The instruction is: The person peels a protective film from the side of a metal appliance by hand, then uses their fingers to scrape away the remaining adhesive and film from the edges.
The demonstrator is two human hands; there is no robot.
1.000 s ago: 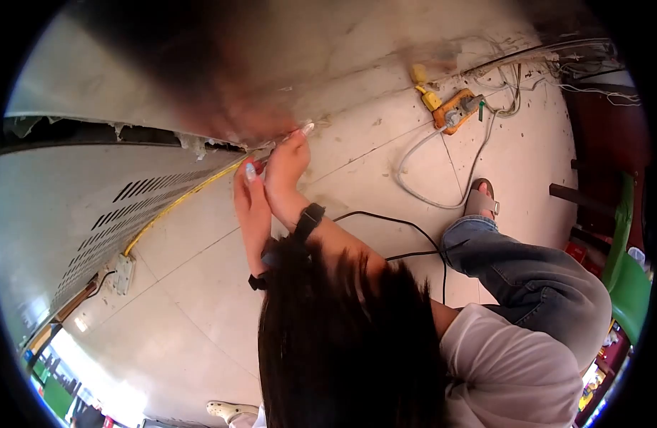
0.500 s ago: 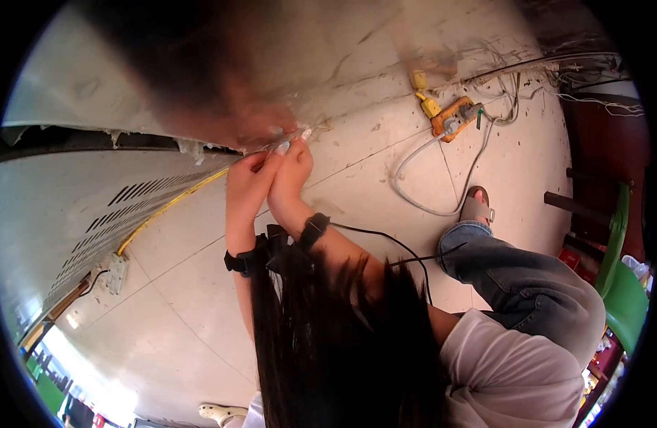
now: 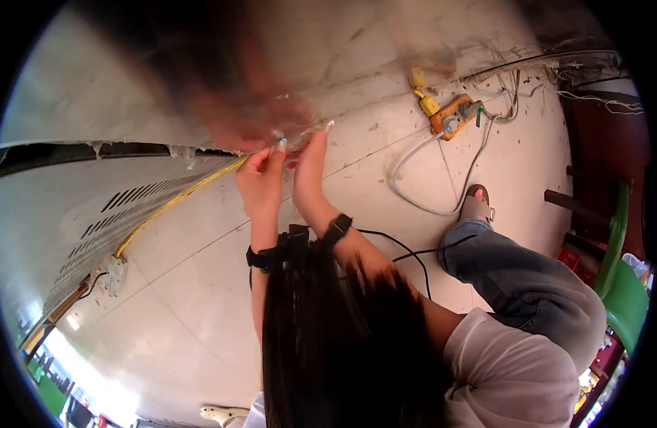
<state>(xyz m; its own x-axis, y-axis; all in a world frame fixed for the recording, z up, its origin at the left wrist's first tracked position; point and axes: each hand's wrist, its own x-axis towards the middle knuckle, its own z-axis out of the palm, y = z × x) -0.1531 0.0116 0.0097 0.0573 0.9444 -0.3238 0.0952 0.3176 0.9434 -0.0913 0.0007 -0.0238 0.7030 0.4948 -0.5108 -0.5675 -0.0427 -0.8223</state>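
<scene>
My left hand [image 3: 260, 182] has its fingers curled, thumb and fingertips together at the lower edge of the shiny panel [image 3: 200, 85]. A small whitish bit shows at its thumb tip; whether it is a nail or something held, I cannot make out. Close beside it on the right, my right hand [image 3: 311, 167] reaches up along the same edge, one digit stretched out with a pale tip and the others partly hidden. A yellow cable [image 3: 178, 196] runs along the base of the grey vented panel [image 3: 64, 200] and ends near my left hand. Blurred reflections of both hands show above them.
An orange power strip [image 3: 457, 116] with yellow and grey plugs lies on the tiled floor [image 3: 193, 285] at upper right. Its grey cord [image 3: 414, 203] loops toward my sandalled foot [image 3: 478, 203]. A green chair [image 3: 617, 285] stands at right. A white socket box [image 3: 114, 274] sits at lower left.
Both hands have shifted slightly right. They were close together at the panel edge; now my right hand has moved apart, up and to the right, its digit stretched out.
</scene>
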